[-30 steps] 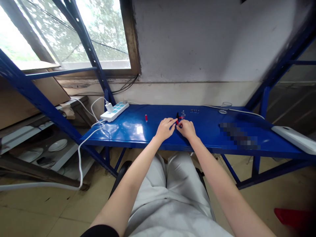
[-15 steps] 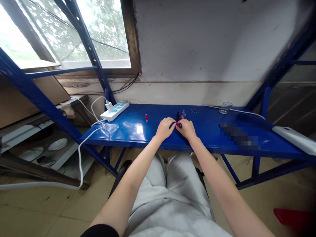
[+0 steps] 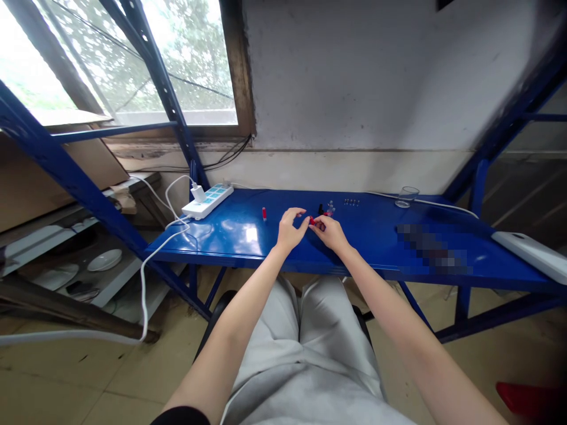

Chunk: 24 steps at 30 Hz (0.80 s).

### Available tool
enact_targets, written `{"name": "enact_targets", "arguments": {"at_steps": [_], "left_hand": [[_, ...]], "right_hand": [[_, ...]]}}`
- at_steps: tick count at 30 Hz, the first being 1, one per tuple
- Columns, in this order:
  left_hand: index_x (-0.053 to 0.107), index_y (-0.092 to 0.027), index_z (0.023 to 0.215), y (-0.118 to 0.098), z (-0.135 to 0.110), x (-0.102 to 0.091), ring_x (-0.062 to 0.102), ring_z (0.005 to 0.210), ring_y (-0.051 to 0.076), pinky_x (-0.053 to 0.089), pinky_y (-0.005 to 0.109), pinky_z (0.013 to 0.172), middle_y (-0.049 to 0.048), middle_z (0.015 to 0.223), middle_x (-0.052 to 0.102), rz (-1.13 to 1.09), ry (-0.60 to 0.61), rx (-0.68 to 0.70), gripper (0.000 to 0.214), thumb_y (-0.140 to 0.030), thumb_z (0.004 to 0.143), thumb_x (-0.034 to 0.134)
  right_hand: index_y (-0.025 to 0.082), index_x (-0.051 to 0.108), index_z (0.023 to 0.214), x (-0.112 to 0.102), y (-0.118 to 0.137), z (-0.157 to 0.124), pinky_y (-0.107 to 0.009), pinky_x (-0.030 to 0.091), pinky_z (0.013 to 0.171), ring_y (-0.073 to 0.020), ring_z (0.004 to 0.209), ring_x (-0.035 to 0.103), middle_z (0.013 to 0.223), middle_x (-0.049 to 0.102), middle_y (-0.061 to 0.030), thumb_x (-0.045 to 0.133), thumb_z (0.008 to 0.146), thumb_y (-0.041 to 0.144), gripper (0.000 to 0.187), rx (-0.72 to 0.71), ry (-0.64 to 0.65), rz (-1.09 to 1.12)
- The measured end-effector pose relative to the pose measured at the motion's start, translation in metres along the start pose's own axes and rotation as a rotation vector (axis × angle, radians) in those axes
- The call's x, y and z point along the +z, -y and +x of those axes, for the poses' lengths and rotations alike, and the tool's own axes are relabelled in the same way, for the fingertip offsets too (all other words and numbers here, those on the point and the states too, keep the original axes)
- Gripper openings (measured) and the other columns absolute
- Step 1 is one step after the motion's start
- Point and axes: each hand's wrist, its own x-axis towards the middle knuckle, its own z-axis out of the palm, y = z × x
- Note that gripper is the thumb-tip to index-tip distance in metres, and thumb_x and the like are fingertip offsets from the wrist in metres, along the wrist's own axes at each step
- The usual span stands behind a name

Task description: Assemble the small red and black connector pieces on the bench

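Both my hands meet over the middle of a blue metal shelf. My left hand has its fingers curled, with the thumb and fingertips touching a small red piece. My right hand pinches that same red piece from the right. Just behind my hands lie a black part and a small clear-and-red part. Another small red piece lies alone on the shelf to the left.
A white power strip with a plugged charger and white cable sits at the shelf's back left. A row of tiny dark parts and a glass stand further back right. A white device lies at the right end.
Both hands have lifted a little off the shelf and shifted slightly left with the small red piece between them. The view has tilted up slightly.
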Motion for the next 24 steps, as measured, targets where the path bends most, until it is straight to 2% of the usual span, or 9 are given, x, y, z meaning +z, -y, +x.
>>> {"name": "enact_targets", "arguments": {"at_steps": [3, 6, 8, 11, 17, 24], "left_hand": [[0.057, -0.018, 0.093, 0.009, 0.005, -0.017, 0.057, 0.08, 0.014, 0.043, 0.026, 0.069, 0.0059, 0.093, 0.062, -0.069, -0.185, -0.157, 0.014, -0.022, 0.08, 0.052], [0.057, -0.017, 0.088, 0.027, 0.01, -0.038, 0.057, 0.078, 0.013, 0.042, 0.024, 0.067, 0.0049, 0.088, 0.062, -0.119, -0.365, -0.338, 0.012, -0.02, 0.079, 0.049], [0.056, -0.017, 0.086, 0.04, 0.011, -0.049, 0.056, 0.079, 0.013, 0.042, 0.025, 0.071, 0.0041, 0.087, 0.061, -0.128, -0.483, -0.428, 0.012, -0.015, 0.076, 0.049], [0.054, -0.017, 0.086, 0.052, 0.01, -0.057, 0.056, 0.081, 0.013, 0.042, 0.026, 0.078, 0.0036, 0.087, 0.06, -0.143, -0.597, -0.495, 0.017, -0.009, 0.073, 0.046], [0.053, -0.017, 0.085, 0.055, 0.007, -0.057, 0.054, 0.081, 0.013, 0.042, 0.028, 0.08, 0.003, 0.085, 0.059, -0.157, -0.642, -0.536, 0.018, -0.009, 0.072, 0.045], [0.052, -0.018, 0.084, 0.061, 0.006, -0.056, 0.054, 0.08, 0.012, 0.043, 0.028, 0.08, 0.0024, 0.085, 0.058, -0.137, -0.613, -0.522, 0.017, -0.01, 0.071, 0.044]], "right_hand": [[0.018, 0.059, 0.078, 0.007, 0.01, 0.007, -0.025, 0.04, 0.059, -0.0135, 0.061, 0.053, 0.071, 0.062, -0.0025, 0.056, 0.075, 0.033, 0.016, 0.116, 0.039, 0.122], [0.018, 0.06, 0.076, 0.02, 0.022, 0.018, -0.025, 0.042, 0.059, -0.0142, 0.064, 0.057, 0.073, 0.064, -0.003, 0.058, 0.072, 0.031, 0.014, 0.198, 0.122, 0.211], [0.017, 0.06, 0.075, 0.033, 0.031, 0.028, -0.024, 0.043, 0.061, -0.0147, 0.066, 0.059, 0.074, 0.065, -0.0039, 0.058, 0.07, 0.027, 0.011, 0.217, 0.159, 0.225], [0.016, 0.062, 0.074, 0.054, 0.041, 0.047, -0.024, 0.043, 0.063, -0.0154, 0.069, 0.06, 0.074, 0.066, -0.0047, 0.06, 0.07, 0.025, 0.01, 0.211, 0.179, 0.196], [0.017, 0.066, 0.073, 0.087, 0.048, 0.075, -0.024, 0.043, 0.065, -0.0174, 0.073, 0.063, 0.076, 0.068, -0.0053, 0.066, 0.068, 0.027, 0.011, 0.245, 0.258, 0.078], [0.018, 0.066, 0.073, 0.106, 0.052, 0.086, -0.023, 0.044, 0.065, -0.0169, 0.075, 0.063, 0.078, 0.069, -0.0037, 0.066, 0.066, 0.026, 0.01, 0.234, 0.294, 0.039]]}}
